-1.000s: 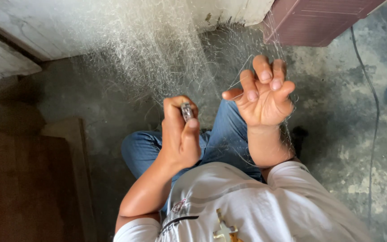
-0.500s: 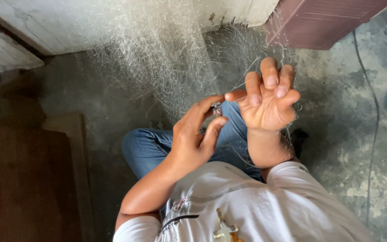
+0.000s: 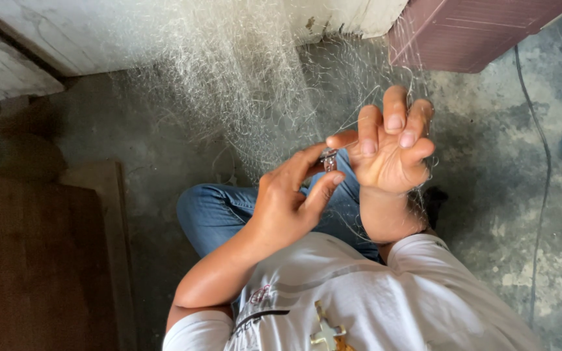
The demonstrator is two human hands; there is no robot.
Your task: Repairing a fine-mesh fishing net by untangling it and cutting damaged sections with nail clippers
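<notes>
The left hand (image 3: pixel 287 201) pinches a small metal tool (image 3: pixel 328 158), perhaps a netting needle or clip, between thumb and forefinger, its tip right at the forefinger of the right hand (image 3: pixel 388 153). The right hand is raised with fingers (image 3: pixel 395 114) spread apart and slightly curled, strands of a fine fishing net (image 3: pixel 242 84) looped over and between them; it grips nothing firmly but keeps the mesh stretched. The net hangs from the whitish wall (image 3: pixel 99 32) down onto the concrete floor (image 3: pixel 164 149) and across the jeans-clad knee (image 3: pixel 216 214). The likeliest trouble is the thin line slipping off a spread finger, which would slacken the mesh and lose the opening being worked. The metal tip sits so close to the right forefinger that a quick push could prick it. The loose net bunched on the floor could also snag if pulled hard. A black cable (image 3: pixel 541 162) runs well apart at the right.
</notes>
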